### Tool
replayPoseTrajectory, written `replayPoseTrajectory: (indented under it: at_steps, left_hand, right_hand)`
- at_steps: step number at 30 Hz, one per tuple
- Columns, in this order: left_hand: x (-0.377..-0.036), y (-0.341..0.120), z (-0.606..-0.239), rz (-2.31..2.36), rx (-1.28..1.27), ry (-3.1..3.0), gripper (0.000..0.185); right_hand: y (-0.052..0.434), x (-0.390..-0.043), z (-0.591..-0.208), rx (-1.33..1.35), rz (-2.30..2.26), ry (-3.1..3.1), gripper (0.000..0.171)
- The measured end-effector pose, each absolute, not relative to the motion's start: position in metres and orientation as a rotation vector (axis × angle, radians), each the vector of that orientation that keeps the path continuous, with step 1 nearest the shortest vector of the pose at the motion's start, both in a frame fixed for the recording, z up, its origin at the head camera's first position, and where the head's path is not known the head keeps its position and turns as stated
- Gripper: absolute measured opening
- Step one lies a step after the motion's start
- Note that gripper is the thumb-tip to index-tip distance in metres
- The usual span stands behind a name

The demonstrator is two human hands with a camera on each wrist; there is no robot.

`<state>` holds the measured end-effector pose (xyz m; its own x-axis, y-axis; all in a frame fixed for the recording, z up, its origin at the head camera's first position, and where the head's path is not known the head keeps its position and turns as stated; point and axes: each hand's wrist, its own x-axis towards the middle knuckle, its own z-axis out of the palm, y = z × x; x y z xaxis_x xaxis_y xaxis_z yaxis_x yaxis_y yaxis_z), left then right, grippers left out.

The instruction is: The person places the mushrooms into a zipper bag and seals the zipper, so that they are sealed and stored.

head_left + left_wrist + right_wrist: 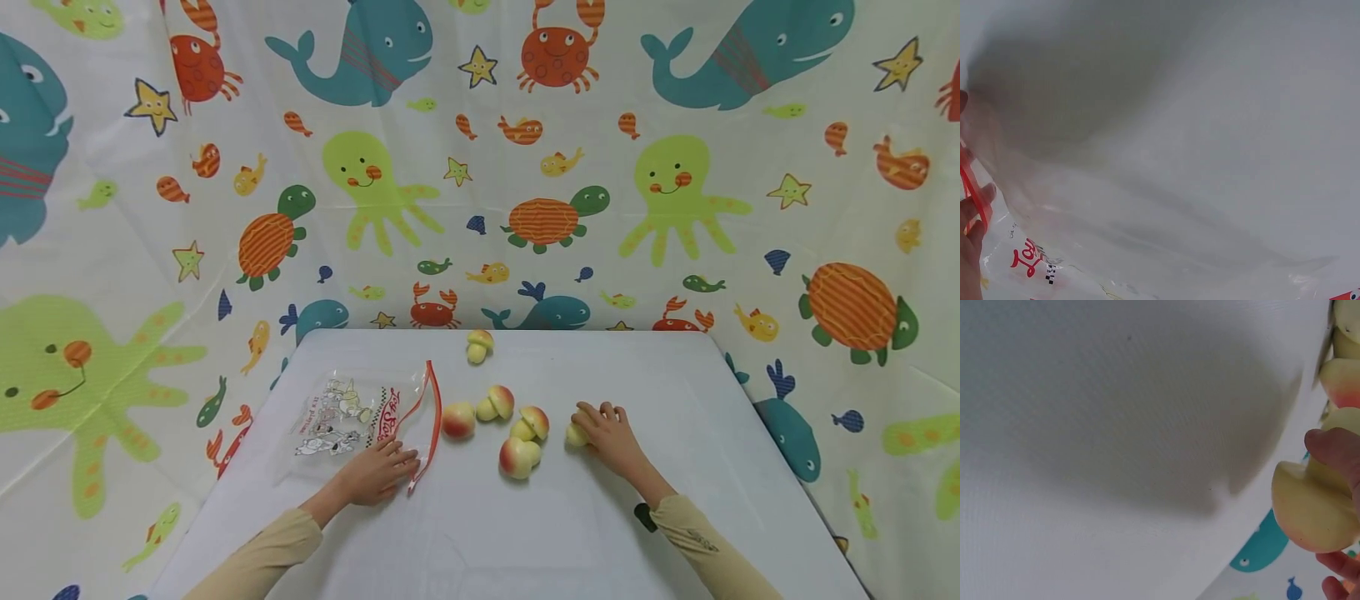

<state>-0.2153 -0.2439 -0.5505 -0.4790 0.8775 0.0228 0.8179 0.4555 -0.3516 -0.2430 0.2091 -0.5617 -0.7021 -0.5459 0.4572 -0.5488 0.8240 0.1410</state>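
My left hand (pixel 378 472) is at the mouth of a clear zip bag (pixel 330 417) with red print and a red zip edge. In the left wrist view, its thumb and fingers (pixel 971 250) hold the bag beside the red zip (pixel 975 194), at the frame's edge. On the right, my right hand (pixel 613 437) grips a toy mushroom (pixel 1313 509), pale yellow with a reddish blush, between thumb and fingers. Left of that hand lie more toy mushrooms, including one (pixel 519 458) in front and another (pixel 531 423) behind it.
A toy mushroom (pixel 495 403) and a rounded red-yellow one (pixel 459 421) lie by the bag's red edge. Another mushroom (pixel 480 346) sits near the back of the white table (pixel 465 550). A curtain (pixel 480 283) printed with sea animals hangs behind and at the sides.
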Motion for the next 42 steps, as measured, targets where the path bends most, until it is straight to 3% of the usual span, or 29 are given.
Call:
replayPoseTrajectory:
  at_steps: [12,30,42]
  left_hand:
    - [-0.214,-0.241,-0.548,0.403,-1.488,-2.498,0.046]
    - [-0.214,-0.236,-0.550,0.228,-1.399,-2.577,0.046]
    - [-0.205,-0.233,-0.548,0.212,-1.352,-2.681,0.043]
  right_hand:
    - [0.204,-0.237,-0.553,0.808,0.104,-2.560,0.062]
    - [0.190,-0.227,-0.545,0.805,0.273,-2.553,0.050]
    - [0.172,-0.226,-0.545,0.876,0.371,-2.465,0.053]
